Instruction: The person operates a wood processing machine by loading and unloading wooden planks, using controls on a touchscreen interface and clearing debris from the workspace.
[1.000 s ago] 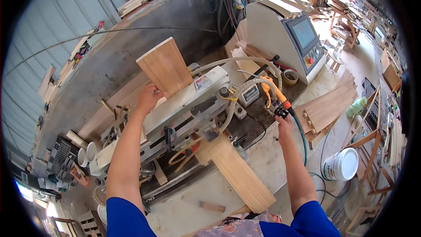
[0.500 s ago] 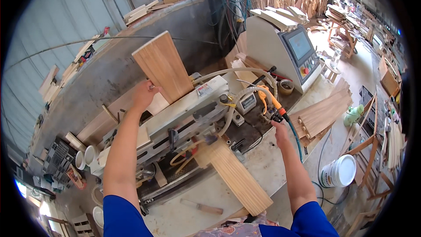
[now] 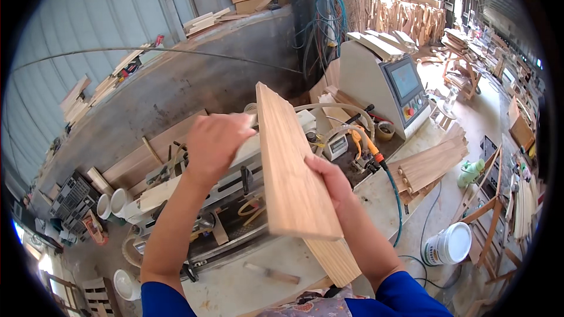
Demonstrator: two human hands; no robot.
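My right hand (image 3: 330,181) grips a flat wooden board (image 3: 294,170) by its right edge, thumb on the face. The board is raised and tilted in front of the machine (image 3: 235,170), with its lower end nearer to me. My left hand (image 3: 216,144) is closed in a fist beside the board's left edge. Something pale shows at its fingertips, too blurred to name. Under the raised board, a second wooden board (image 3: 332,261) lies partly hidden on the worktable (image 3: 235,293). Near it rests a flat-bladed tool with a wooden handle (image 3: 282,276).
A control box with a screen (image 3: 404,79) stands at the back right. An orange air gun (image 3: 364,140) on a blue-green hose lies before it. Thin boards (image 3: 432,161) are stacked at the right. A white bucket (image 3: 455,243) and a green bottle (image 3: 470,171) stand further right.
The board that stood upright at the machine is now lifted toward me. My right hand has left the air gun's hose and holds the board; my left hand has come nearer.
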